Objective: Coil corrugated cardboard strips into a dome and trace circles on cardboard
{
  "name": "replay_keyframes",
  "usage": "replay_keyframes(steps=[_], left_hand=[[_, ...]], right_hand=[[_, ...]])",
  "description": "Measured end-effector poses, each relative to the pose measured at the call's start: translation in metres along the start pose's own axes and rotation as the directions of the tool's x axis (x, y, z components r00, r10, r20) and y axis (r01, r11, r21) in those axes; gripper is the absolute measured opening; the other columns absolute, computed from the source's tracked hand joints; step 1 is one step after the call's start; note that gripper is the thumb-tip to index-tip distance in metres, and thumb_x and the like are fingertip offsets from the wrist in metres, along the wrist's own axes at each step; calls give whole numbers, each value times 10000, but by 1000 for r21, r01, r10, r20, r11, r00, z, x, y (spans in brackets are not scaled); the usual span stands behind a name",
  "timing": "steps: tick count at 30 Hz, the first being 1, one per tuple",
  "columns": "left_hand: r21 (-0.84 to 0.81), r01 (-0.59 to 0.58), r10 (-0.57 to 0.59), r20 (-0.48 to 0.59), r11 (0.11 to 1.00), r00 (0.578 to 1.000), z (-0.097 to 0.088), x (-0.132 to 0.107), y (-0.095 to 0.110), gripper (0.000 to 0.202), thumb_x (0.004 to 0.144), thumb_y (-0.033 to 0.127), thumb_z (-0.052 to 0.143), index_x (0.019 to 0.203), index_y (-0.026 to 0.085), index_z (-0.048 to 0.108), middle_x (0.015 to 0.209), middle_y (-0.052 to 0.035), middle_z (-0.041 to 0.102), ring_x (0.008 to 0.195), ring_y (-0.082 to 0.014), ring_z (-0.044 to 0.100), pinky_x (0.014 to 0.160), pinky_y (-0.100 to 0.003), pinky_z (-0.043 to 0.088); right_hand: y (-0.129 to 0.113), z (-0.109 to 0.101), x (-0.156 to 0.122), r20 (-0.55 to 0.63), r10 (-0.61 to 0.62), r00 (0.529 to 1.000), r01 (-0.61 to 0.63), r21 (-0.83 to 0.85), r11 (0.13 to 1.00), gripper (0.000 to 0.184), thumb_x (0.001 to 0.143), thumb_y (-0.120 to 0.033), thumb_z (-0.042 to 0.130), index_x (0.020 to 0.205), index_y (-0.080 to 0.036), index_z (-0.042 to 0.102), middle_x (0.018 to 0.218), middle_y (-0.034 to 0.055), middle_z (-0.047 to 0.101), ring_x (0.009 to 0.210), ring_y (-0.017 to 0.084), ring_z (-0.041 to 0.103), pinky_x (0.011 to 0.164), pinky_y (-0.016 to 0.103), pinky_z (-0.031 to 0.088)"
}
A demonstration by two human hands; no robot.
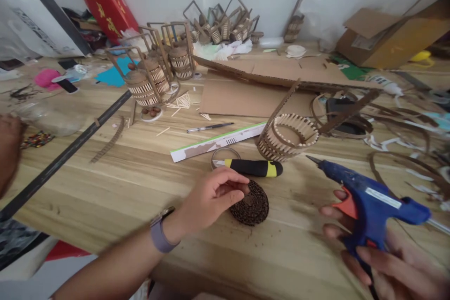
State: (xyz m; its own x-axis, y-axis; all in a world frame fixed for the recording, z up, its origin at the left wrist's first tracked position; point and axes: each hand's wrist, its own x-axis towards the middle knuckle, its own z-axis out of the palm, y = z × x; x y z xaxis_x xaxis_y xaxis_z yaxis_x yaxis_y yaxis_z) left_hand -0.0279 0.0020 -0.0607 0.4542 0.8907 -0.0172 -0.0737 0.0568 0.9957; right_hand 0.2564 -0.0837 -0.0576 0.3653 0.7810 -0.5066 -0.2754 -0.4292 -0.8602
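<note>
My left hand (216,194) is closed in a pinch over a dark brown coiled disc (255,211) lying flat on the table. Something small and brown shows at the fingertips, too hidden to name. My right hand (379,253) grips a blue hot glue gun (365,197) with a red trigger, its nozzle pointing left, held above the table. Just behind the disc lies a black and yellow utility knife (253,168) beside a metal ring (225,151). A small slatted basket (288,150) with two upright strips stands beyond the knife.
Finished handled baskets (144,89) stand at the back left, near loose matchsticks (183,101). Cardboard sheets (232,98) lie behind a pen (210,127) and a printed strip (218,143). Brown strips (408,154) clutter the right. Another person's hand (9,150) is at the left edge.
</note>
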Motion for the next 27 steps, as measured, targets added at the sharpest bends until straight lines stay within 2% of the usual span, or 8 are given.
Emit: replay_keyframes(steps=[2,4,7,10,14,19,23,27], left_hand=[[248,-95,80,70,964,994,4,-1,1,197,916,151,611,1084,184,707,1103,-68,628,960,-160,658,880,-296,535],[445,-183,132,145,876,981,7,-2,2,224,942,128,564,1118,166,697,1136,-96,630,1007,-185,646,928,-326,522],[613,-275,174,221,741,960,11,-2,3,253,965,113,517,1150,127,690,1148,-139,651,1081,-227,623,990,-364,494],[682,-300,172,251,667,952,13,-2,1,285,971,105,487,1169,110,691,1127,-162,662,1074,-255,620,981,-396,499],[744,-337,163,299,577,940,16,-2,-3,313,973,104,462,1186,142,688,1119,-156,665,1047,-275,611,949,-445,512],[828,-353,157,316,436,936,20,-5,-7,313,989,107,452,1234,136,644,1134,-139,652,1053,-259,601,965,-416,514],[851,-359,142,330,384,933,21,-6,-8,317,981,79,453,1231,140,639,1141,-130,654,1037,-256,604,976,-449,522],[859,-377,157,344,345,926,21,-8,-10,318,970,59,458,1226,122,637,1148,-131,663,1063,-263,604,1001,-473,529]], right_hand=[[-6,-2,7,-55,-1,999,2,14,1000,754,318,-245,927,1036,-311,704,1073,122,739,759,320,715,320,252,461],[-10,-1,10,-62,-6,998,9,46,999,701,310,-212,926,976,-296,726,1018,106,744,715,273,692,351,248,490],[-12,-1,8,-9,-16,1000,16,78,997,643,341,-167,927,943,-291,739,1016,90,742,681,224,659,385,242,512],[-10,-3,6,42,-21,999,17,91,996,667,390,-166,927,1013,-294,727,1054,99,739,708,229,666,406,245,526],[-8,-6,5,71,-14,997,6,103,995,690,426,-180,929,1069,-285,703,1075,97,736,715,214,658,431,238,535],[-9,-5,5,81,-29,996,20,118,993,678,428,-158,917,1055,-282,691,973,58,737,701,212,652,435,245,532],[-8,-6,5,89,-31,996,20,120,993,612,435,-145,913,995,-265,697,921,55,738,687,208,652,432,241,516],[-6,-10,7,105,-32,994,14,160,987,619,470,-130,912,1029,-271,685,900,28,729,685,191,654,456,235,527]])
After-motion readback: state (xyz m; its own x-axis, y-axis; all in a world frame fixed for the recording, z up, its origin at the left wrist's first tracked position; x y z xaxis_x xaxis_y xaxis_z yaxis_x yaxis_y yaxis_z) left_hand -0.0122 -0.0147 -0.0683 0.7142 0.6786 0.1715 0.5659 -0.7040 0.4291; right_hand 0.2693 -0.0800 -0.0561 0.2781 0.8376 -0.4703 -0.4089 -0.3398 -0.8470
